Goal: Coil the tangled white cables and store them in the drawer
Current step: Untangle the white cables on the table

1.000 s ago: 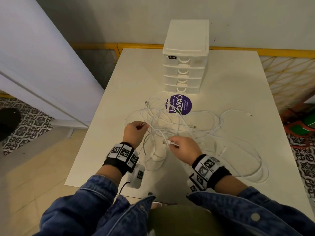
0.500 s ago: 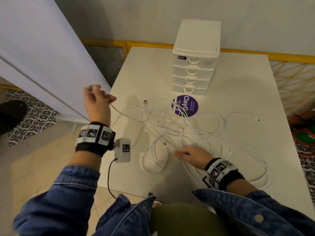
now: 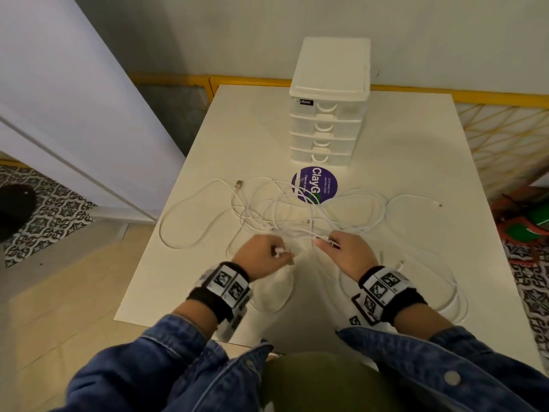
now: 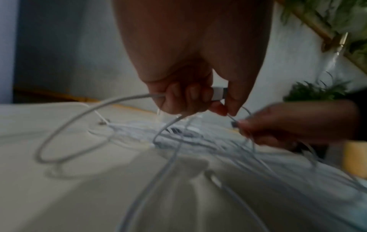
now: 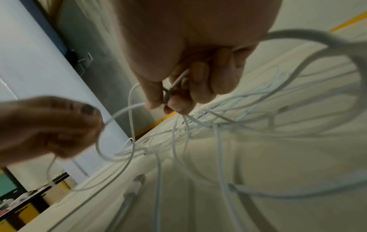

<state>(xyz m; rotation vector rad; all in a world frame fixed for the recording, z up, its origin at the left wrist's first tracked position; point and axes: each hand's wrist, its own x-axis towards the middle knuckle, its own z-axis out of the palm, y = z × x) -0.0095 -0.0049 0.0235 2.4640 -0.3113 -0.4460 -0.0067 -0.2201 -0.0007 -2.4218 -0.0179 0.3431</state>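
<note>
The tangled white cables point(image 3: 300, 215) lie spread in loose loops across the middle of the white rectangular table point(image 3: 401, 138), partly over a round purple sticker point(image 3: 322, 181). The left hand point(image 3: 261, 257) has its fingers curled round a cable near its white plug end point(image 4: 218, 93), pinching the plug between thumb and fingers. The right hand point(image 3: 349, 254) pinches another cable end point(image 5: 174, 85) between thumb and curled fingers, several strands trailing from it to the table. Both hands hover close together over the near part of the tangle. The white plastic four-drawer unit point(image 3: 328, 102) stands at the far side of the table, just beyond the sticker, with all drawers closed.
</note>
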